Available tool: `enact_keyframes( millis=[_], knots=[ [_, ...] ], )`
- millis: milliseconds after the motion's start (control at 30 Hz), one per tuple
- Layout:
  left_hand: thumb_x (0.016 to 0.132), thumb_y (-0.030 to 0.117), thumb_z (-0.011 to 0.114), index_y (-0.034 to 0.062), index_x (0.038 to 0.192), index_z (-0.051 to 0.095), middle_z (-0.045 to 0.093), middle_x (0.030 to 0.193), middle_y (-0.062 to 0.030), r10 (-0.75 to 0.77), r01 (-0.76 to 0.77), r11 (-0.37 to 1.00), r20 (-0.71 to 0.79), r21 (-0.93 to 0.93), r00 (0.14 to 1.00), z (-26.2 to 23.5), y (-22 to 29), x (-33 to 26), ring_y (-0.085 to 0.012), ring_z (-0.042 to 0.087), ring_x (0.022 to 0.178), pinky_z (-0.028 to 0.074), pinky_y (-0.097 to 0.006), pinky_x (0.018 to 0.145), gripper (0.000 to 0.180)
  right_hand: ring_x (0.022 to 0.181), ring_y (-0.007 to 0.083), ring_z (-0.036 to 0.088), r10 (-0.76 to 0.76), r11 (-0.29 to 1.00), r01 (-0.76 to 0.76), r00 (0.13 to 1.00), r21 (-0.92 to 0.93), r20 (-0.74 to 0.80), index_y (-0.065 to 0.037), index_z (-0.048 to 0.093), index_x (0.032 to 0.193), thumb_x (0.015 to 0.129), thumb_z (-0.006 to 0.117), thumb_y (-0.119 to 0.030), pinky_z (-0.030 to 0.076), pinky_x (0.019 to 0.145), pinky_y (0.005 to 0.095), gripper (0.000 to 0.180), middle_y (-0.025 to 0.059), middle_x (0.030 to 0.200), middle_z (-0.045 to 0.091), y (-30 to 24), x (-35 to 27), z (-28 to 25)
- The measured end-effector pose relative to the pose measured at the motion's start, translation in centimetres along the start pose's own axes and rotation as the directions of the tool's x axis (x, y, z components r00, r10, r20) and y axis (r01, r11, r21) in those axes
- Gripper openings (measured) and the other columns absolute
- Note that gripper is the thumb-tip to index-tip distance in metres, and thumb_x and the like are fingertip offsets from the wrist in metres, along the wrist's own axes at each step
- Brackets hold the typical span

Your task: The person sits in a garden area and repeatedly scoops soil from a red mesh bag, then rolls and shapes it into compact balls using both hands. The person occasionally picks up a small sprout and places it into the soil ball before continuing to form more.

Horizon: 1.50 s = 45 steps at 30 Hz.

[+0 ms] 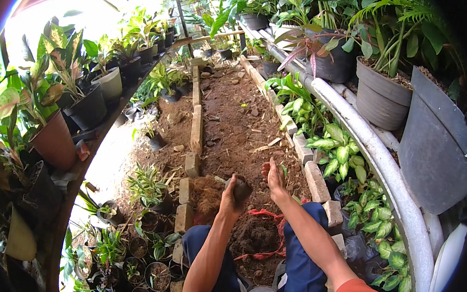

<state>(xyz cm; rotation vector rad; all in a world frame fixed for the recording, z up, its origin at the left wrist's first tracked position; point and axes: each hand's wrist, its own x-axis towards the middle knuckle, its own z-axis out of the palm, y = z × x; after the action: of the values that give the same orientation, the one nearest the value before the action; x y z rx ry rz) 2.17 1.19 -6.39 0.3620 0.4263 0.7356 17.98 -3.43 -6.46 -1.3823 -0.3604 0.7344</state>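
My left hand [230, 199] is closed around a small dark pot-like thing [244, 189]. Whether this is a pot or a packed lump of soil is hard to make out. A short pale stub shows beside it. To its right, my right hand [275, 178] is raised with fingers stretched out, apart from the dark thing and holding nothing. Between my knees lies a heap of dark soil [254, 235] on red plastic sheeting or a torn red sack [280, 230]. Left of my left hand is a mound of brown fibrous material [208, 193].
Brick edging [197, 126] runs along the dirt path [235, 124] on the left, with more bricks [316, 181] on the right. Small potted plants [150, 194] crowd the left ground. A pale pipe rail [376, 149] and large pots [383, 94] stand at right; a plant shelf [102, 135] at left.
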Motion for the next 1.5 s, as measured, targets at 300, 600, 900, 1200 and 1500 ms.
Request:
enact_keyframes(
  millis=[300, 600, 900, 1200, 1500],
  knots=[
    [0.088, 0.033, 0.065, 0.0052, 0.113, 0.054, 0.06, 0.112, -0.0146, 0.007, 0.007, 0.997, 0.178, -0.076, 0.984, 0.3, -0.1, -0.3, -0.0274, 0.057, 0.11, 0.046, -0.044, 0.1, 0.039, 0.077, 0.0109, 0.06, 0.061, 0.997, -0.062, 0.997, 0.035, 0.039, -0.011, 0.061, 0.093, 0.092, 0.047, -0.055, 0.047, 0.066, 0.0299, 0.046, -0.0007, 0.085, 0.061, 0.1, 0.0, -0.1],
    [0.085, 0.021, 0.067, 0.0075, 0.103, 0.058, 0.062, 0.097, -0.0095, -0.029, 0.03, 0.999, 0.13, -0.009, 0.991, -0.4, -0.5, 0.1, -0.0247, 0.061, 0.093, 0.05, -0.041, 0.089, 0.024, 0.078, 0.0115, 0.06, 0.044, 0.999, -0.046, 0.997, 0.018, 0.064, -0.011, 0.062, 0.093, 0.091, 0.048, -0.056, 0.047, 0.065, 0.0301, 0.047, 0.0, 0.086, 0.061, 0.8, 0.4, 0.0],
    [0.086, 0.032, 0.067, 0.01, 0.106, 0.055, 0.063, 0.099, -0.0122, -0.007, 0.01, 0.999, 0.058, -0.05, 0.998, 0.2, 0.1, -0.3, -0.028, 0.062, 0.091, 0.053, -0.041, 0.085, 0.033, 0.078, 0.0126, 0.06, 0.053, 0.999, -0.053, 0.996, -0.005, 0.065, -0.01, 0.062, 0.093, 0.092, 0.047, -0.055, 0.047, 0.064, 0.0306, 0.047, 0.0008, 0.084, 0.061, 0.9, 0.3, 0.3],
    [0.082, 0.032, 0.067, 0.0072, 0.105, 0.053, 0.062, 0.099, -0.0131, -0.007, 0.021, 0.989, 0.09, -0.15, 0.996, 1.2, 0.5, -1.2, -0.0294, 0.061, 0.092, 0.053, -0.042, 0.086, 0.037, 0.078, 0.0141, 0.061, 0.047, 0.999, -0.047, 0.995, -0.003, 0.083, -0.009, 0.062, 0.092, 0.091, 0.047, -0.056, 0.047, 0.066, 0.0317, 0.049, 0.0027, 0.086, 0.063, 1.3, 0.3, 0.5],
    [0.085, 0.026, 0.061, 0.0106, 0.089, 0.054, 0.057, 0.084, -0.0039, 0.096, -0.096, 0.99, -0.003, -0.102, 0.995, -0.4, 0.7, -0.1, -0.0201, 0.058, 0.078, 0.052, -0.036, 0.075, 0.017, 0.077, 0.0142, 0.061, 0.106, 0.994, -0.103, 0.989, -0.033, 0.106, -0.009, 0.061, 0.093, 0.094, 0.044, -0.052, 0.048, 0.066, 0.0318, 0.046, 0.0038, 0.086, 0.063, 0.1, -0.3, 0.6]
  ],
)
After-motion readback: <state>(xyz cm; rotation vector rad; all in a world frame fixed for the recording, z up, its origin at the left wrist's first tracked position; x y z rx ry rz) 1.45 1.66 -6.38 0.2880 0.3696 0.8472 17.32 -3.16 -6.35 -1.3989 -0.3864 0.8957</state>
